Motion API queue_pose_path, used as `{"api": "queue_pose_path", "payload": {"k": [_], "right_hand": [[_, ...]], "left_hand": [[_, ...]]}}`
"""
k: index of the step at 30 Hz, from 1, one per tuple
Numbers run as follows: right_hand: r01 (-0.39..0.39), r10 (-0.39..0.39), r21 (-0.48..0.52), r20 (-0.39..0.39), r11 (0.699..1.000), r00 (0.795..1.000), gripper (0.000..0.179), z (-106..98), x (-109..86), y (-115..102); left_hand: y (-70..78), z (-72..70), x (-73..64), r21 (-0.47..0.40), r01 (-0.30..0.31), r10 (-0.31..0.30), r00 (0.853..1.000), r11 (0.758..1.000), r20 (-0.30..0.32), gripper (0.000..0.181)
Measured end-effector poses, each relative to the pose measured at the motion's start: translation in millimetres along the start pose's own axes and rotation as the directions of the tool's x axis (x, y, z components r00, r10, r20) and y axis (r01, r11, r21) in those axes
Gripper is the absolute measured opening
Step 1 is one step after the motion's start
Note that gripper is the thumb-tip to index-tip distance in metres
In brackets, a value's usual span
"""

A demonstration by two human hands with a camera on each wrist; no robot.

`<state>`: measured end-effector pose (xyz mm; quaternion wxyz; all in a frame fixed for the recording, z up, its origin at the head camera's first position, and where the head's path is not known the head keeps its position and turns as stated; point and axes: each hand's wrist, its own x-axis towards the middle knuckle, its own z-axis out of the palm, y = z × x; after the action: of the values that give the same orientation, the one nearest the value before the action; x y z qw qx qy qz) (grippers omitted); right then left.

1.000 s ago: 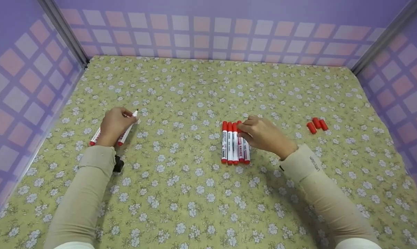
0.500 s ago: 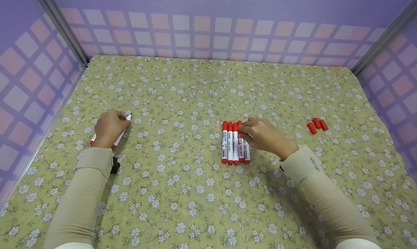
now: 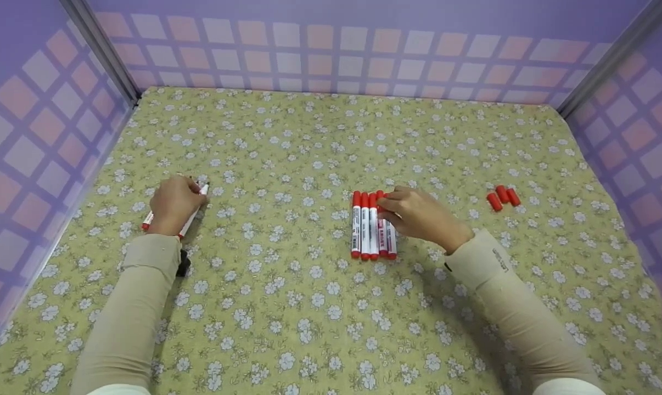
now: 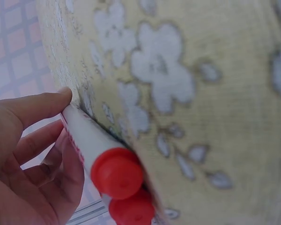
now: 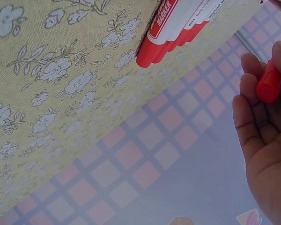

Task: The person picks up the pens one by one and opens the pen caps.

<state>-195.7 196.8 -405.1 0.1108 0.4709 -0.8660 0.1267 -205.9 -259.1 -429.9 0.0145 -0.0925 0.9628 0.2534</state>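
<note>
My left hand (image 3: 172,204) is at the left of the cloth and pinches an uncapped whiteboard marker (image 4: 91,136) with a white barrel and a red end. The marker's bare dark tip points away from me. A second red marker end (image 4: 133,208) shows right beside it in the left wrist view. Another marker (image 3: 147,220) pokes out on the left of this hand, mostly hidden by it. Between thumb and fingers, my right hand (image 3: 419,215) holds a loose red marker cap (image 5: 269,84). It hovers over the capped end of a row of several red-capped markers (image 3: 365,236).
Three red caps (image 3: 503,196) lie loose on the right of the flowered tablecloth (image 3: 287,307). Checked purple panels (image 3: 331,44) close off the back and both sides.
My left hand has shifted a little left and toward me with the marker, laying it closer to the others there. My right hand has stayed in place with the cap.
</note>
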Motion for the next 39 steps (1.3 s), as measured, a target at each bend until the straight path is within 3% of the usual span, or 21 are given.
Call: {"api": "queue_pose_path", "payload": {"k": [22,30,39], "right_hand": [[-0.010,0.010,0.015,0.003,1.000,1.000,0.006,-3,-1.7,3],[-0.006,0.004,-0.038,-0.045,0.999,0.999,0.015,-4,-5.3,10],[-0.116,0.116,0.002,-0.003,0.993,0.993,0.025,-8,-14.9,22]], "left_hand": [[0.2,-0.3,-2.0,-0.048,0.001,-0.002,1.000,0.999,-0.011,0.030],[10.4,-4.6,-2.0,-0.050,-0.051,0.049,0.998,0.997,-0.037,0.032],[28.3,-1.7,-3.7,-0.138,-0.088,0.091,0.996,0.986,0.011,0.038]]}}
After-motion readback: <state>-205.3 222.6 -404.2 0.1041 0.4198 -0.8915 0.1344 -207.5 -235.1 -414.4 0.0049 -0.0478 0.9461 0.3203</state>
